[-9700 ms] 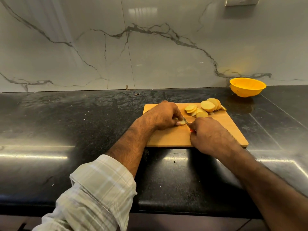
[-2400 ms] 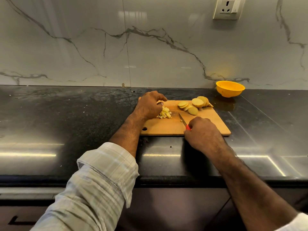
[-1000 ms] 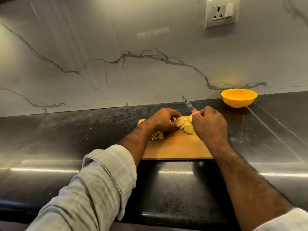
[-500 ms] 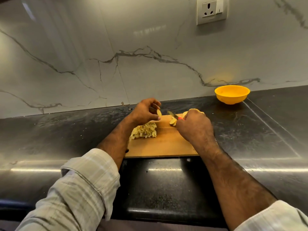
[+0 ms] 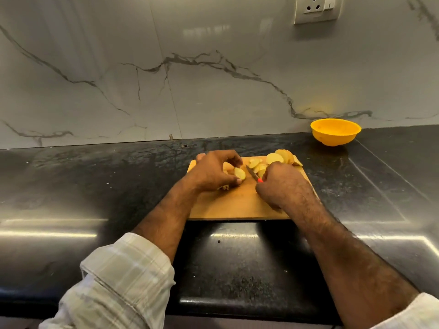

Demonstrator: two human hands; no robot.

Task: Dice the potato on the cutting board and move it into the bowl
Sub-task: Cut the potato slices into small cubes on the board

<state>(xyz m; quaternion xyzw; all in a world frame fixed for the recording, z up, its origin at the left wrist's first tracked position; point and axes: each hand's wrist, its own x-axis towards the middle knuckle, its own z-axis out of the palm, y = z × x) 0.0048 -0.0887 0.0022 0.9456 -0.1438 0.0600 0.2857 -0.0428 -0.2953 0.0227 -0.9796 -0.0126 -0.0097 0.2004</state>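
A wooden cutting board [image 5: 237, 205] lies on the black counter. My left hand [image 5: 211, 172] pinches a potato slice [image 5: 240, 173] at the board's far left. Under that hand a bit of the diced potato pile [image 5: 224, 187] peeks out; the rest is hidden. My right hand [image 5: 282, 186] grips a knife [image 5: 252, 173] with a red handle, blade pointing up-left toward the held slice. Several round potato slices [image 5: 273, 160] lie at the board's far right. The yellow bowl [image 5: 335, 131] stands at the back right by the wall, and looks empty.
The black stone counter [image 5: 95, 186] stretches left and right of the board, with its front edge close to me. A marble wall rises behind it, with a power socket [image 5: 317, 8] at the top right.
My left hand has come down over the diced pile with a slice between its fingers. The right hand with the knife has shifted slightly right, and the blade now points at that slice.
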